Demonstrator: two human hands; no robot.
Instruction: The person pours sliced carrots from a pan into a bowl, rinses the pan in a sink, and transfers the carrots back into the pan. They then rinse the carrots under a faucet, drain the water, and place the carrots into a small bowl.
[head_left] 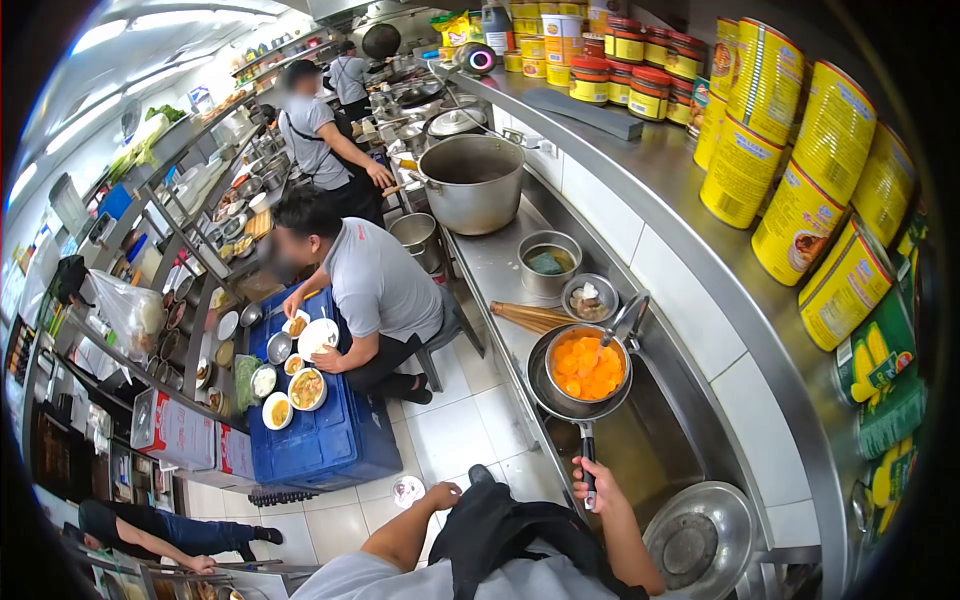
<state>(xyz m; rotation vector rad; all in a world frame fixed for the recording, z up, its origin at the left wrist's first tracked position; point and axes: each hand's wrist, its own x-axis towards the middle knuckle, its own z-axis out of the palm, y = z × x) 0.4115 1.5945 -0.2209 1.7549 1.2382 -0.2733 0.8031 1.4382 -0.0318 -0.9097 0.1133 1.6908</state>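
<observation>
My right hand [598, 486] is wrapped around the black handle of a frying pan [538, 376] over the sink. A metal bowl [627, 384] sits in the pan, holding orange slices [580, 365] that look like carrot. The faucet [634, 318] bends over the bowl; whether water runs is hard to make out. Low beside my dark apron, my left hand [442, 495] has its fingers curled in, with nothing visible in them. Just beyond the pan lie wooden chopsticks [530, 318] and a small bowl of pale pieces [588, 298].
A large stockpot [472, 185] and a smaller pot [549, 262] stand along the steel counter. At right, a wide metal basin [700, 535] leans by the sink. Yellow cans [790, 215] line the shelf. A seated person [370, 275] eats at a blue crate [300, 455].
</observation>
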